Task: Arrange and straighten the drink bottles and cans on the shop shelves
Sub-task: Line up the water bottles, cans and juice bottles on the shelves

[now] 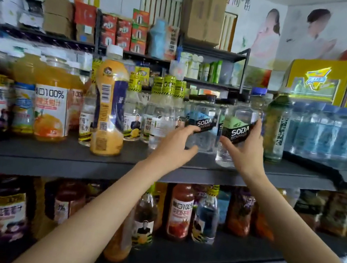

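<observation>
My left hand is curled around the lower part of a clear soda bottle with a blue-and-black label, thumb underneath and fingers wrapped over the label's bottom edge. My right hand grips a second clear soda bottle, this one with a green-and-black label, fingers closed round its right side and thumb across the front. The two bottles stand just beside each other on the dark shelf, near the centre of my view, the green-labelled one tilted a little to the right.

At about nine o'clock from my left hand stands a tall orange juice bottle with a white cap (its barcode faces me), set forward of the row behind it. Farther out at nine o'clock are big juice jugs. At three o'clock from my right hand is a green tea bottle, and beyond it a shrink-wrapped pack of water bottles. At six o'clock, the lower shelf carries more juice bottles.
</observation>
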